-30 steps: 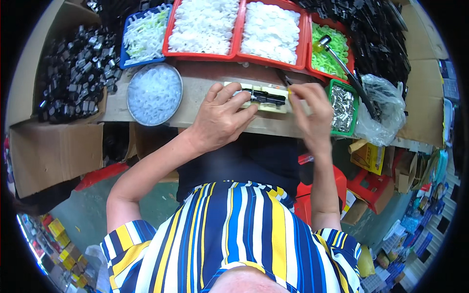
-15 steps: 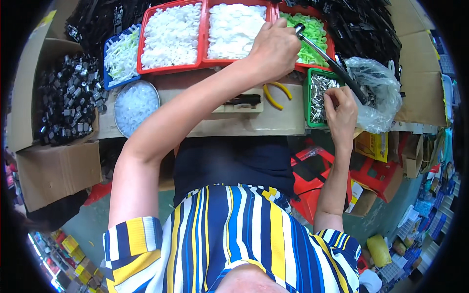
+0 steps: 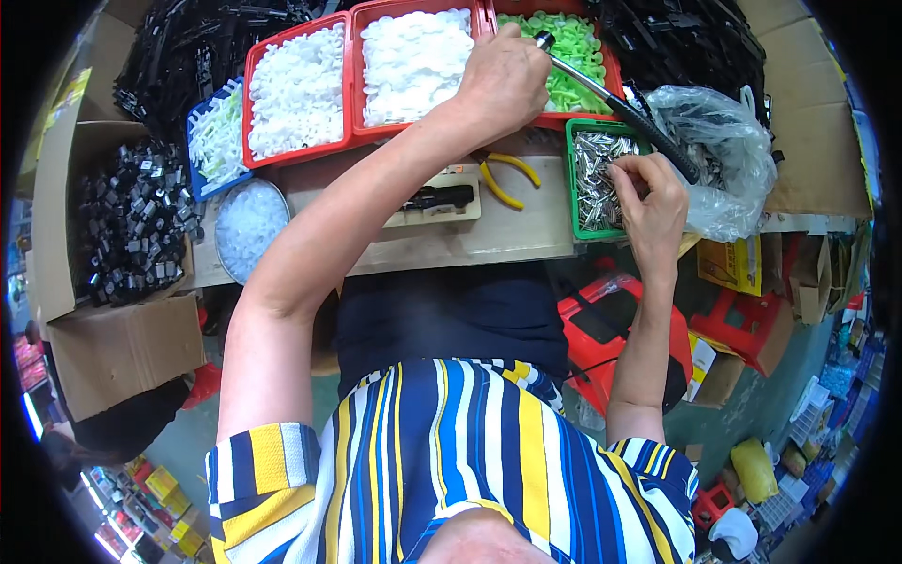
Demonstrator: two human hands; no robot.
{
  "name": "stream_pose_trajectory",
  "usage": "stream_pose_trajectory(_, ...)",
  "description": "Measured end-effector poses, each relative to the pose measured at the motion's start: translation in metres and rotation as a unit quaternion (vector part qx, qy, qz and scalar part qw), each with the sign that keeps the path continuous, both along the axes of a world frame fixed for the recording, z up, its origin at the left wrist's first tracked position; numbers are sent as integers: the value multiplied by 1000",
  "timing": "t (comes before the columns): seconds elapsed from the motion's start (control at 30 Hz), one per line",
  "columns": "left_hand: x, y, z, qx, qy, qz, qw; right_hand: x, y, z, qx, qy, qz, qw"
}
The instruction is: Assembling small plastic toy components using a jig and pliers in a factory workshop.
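Observation:
My left hand [image 3: 505,79] is curled, knuckles up, over the edge between the red bin of white plastic discs [image 3: 416,66] and the red bin of green plastic parts [image 3: 564,89]. Its fingertips are hidden. Right beside its knuckles is the black end of a metal rod with a dark ribbed handle [image 3: 658,139], which slants across the bins. My right hand [image 3: 652,202] bends at the right side of a green tray [image 3: 574,211]. Thumb and forefinger come together over its small silver metal pins [image 3: 592,179]; anything between them is too small to make out.
Yellow-handled pliers [image 3: 507,183] lie beside a pale block with a dark piece [image 3: 442,199]. At left are a bowl of translucent parts [image 3: 249,226] and a carton of dark pieces [image 3: 136,221]. A clear plastic bag [image 3: 728,160] sits at right. Black parts are heaped behind.
The view has turned slightly, so the bins, tray and pliers appear farther left. My left hand stays over the bins, and my right hand remains at the tray of pins.

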State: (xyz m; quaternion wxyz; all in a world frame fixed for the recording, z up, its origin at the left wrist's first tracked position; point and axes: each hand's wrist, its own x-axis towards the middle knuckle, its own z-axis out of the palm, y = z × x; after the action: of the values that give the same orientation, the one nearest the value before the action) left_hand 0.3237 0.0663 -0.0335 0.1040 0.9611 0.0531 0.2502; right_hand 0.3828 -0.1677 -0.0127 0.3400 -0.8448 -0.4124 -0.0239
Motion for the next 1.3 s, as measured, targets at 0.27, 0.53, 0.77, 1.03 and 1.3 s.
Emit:
stream_pose_trajectory(0.27,-12,9,3,-114,-35,-21,993,-14,12,9,64,25,4,998)
stream_pose_trajectory(0.53,-20,12,0,-103,-41,-11,994,-22,30,15,94,12,17,995)
stream_pose_trajectory(0.77,-19,6,6,3,-30,-11,1000,-18,25,11,104,10,17,994)
stream_pose_trajectory(1.03,-13,7,10,75,54,9,996,-15,16,7,117,33,7,993)
stream_pose_trajectory(1.3,-9,3,8,79,56,21,995,-15,17,6,128,38,10,991)
